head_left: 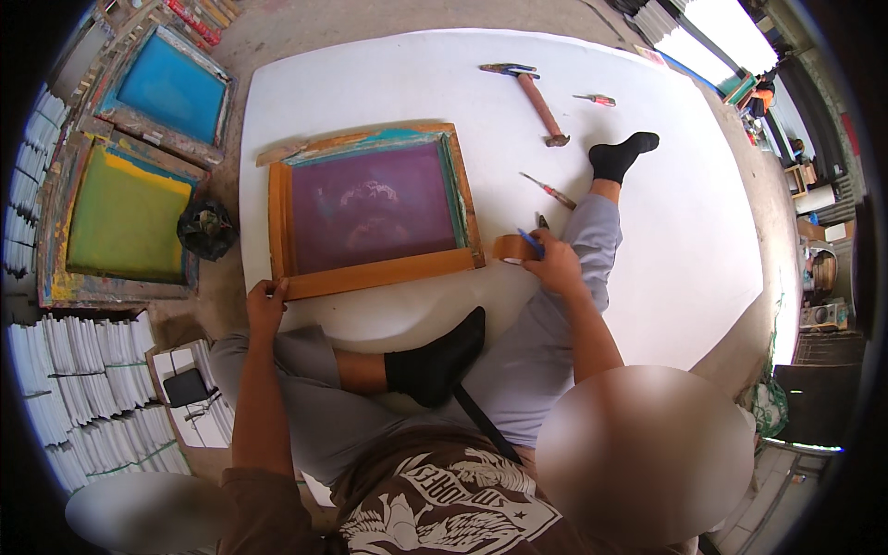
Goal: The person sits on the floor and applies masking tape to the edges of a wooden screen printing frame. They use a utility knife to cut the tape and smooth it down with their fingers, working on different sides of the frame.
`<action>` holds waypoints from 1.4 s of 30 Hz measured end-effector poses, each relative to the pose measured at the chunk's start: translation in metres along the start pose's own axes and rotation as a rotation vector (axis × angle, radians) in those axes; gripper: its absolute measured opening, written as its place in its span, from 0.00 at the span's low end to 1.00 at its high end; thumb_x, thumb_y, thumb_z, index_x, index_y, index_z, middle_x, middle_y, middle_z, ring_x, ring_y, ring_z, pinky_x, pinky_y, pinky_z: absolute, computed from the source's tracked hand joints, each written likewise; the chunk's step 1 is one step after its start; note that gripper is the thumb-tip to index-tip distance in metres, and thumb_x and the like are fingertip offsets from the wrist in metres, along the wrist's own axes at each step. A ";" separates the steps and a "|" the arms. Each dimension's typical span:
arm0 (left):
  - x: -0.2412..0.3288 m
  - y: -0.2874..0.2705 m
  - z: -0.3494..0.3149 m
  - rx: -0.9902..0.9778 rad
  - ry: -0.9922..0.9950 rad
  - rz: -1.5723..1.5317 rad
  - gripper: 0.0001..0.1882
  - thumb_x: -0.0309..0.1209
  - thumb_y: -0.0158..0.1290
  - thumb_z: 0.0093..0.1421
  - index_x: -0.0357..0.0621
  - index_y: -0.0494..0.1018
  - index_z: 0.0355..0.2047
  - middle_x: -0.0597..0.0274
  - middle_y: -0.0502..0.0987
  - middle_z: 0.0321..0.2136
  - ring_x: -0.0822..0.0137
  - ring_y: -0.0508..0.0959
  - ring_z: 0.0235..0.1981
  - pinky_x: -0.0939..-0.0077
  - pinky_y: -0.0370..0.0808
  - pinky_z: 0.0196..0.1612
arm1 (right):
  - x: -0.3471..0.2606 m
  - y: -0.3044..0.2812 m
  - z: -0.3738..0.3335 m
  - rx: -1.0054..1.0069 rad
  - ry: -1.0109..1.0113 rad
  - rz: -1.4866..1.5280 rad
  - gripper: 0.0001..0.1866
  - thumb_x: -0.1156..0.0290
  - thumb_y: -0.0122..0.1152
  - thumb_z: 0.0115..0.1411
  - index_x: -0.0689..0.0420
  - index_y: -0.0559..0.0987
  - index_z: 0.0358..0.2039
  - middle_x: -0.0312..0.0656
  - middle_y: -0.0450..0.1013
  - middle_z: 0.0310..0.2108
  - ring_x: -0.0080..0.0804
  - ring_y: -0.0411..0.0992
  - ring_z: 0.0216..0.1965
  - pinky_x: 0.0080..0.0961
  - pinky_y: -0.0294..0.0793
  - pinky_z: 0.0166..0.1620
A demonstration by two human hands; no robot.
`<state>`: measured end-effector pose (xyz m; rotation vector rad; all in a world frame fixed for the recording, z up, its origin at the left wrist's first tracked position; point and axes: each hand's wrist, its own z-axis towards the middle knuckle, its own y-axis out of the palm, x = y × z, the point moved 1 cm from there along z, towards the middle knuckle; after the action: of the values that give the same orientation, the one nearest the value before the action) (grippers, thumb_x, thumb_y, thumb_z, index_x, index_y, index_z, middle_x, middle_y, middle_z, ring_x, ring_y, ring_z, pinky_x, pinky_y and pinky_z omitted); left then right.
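Note:
A screen-printing frame (pixel 379 200) with purple mesh and worn wooden sides lies on the white sheet before me. A strip of brown tape (pixel 379 275) runs along its near side, and another covers the left side. My left hand (pixel 265 307) pinches the strip's left end at the near left corner. Just off the near right corner, my right hand (pixel 555 265) is closed on the roll of brown tape (pixel 511 247). A slim blue tool (pixel 530 242), its kind unclear, sticks out between those fingers. A small dark object (pixel 543 222) shows just beyond them.
A hammer (pixel 540 104) and two screwdrivers (pixel 552 191) lie on the white sheet (pixel 684 250). Blue (pixel 173 86) and yellow-green (pixel 125 215) screens stand left, near a black plastic bag (pixel 207 228). Paper stacks (pixel 92 370) sit lower left. My legs flank the work.

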<state>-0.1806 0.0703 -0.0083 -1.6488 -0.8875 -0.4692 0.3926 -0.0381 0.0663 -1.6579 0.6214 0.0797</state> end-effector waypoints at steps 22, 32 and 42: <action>0.003 -0.007 -0.010 0.011 0.047 -0.024 0.18 0.38 0.64 0.68 0.31 0.79 0.37 0.60 0.80 0.25 0.72 0.78 0.21 0.74 0.76 0.26 | 0.017 0.066 0.077 0.330 0.138 0.188 0.36 0.61 0.76 0.58 0.50 0.66 0.62 0.54 0.82 0.44 0.61 0.81 0.45 0.55 0.79 0.48; 0.009 -0.004 -0.011 0.008 0.025 -0.068 0.17 0.38 0.64 0.69 0.32 0.78 0.37 0.60 0.79 0.26 0.73 0.77 0.21 0.75 0.75 0.26 | 0.015 0.088 0.040 0.125 -0.093 0.051 0.16 0.59 0.65 0.67 0.56 0.77 0.48 0.53 0.81 0.43 0.59 0.80 0.43 0.52 0.78 0.45; 0.013 -0.003 -0.010 -0.006 0.023 -0.070 0.17 0.38 0.64 0.69 0.32 0.78 0.37 0.61 0.79 0.26 0.73 0.76 0.22 0.75 0.75 0.27 | 0.023 0.091 0.035 0.097 -0.062 -0.059 0.16 0.63 0.71 0.61 0.54 0.82 0.47 0.49 0.81 0.38 0.55 0.79 0.43 0.48 0.79 0.48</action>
<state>-0.1736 0.0645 0.0058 -1.6187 -0.9298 -0.5387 0.3821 -0.0181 -0.0316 -1.5726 0.5214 0.0572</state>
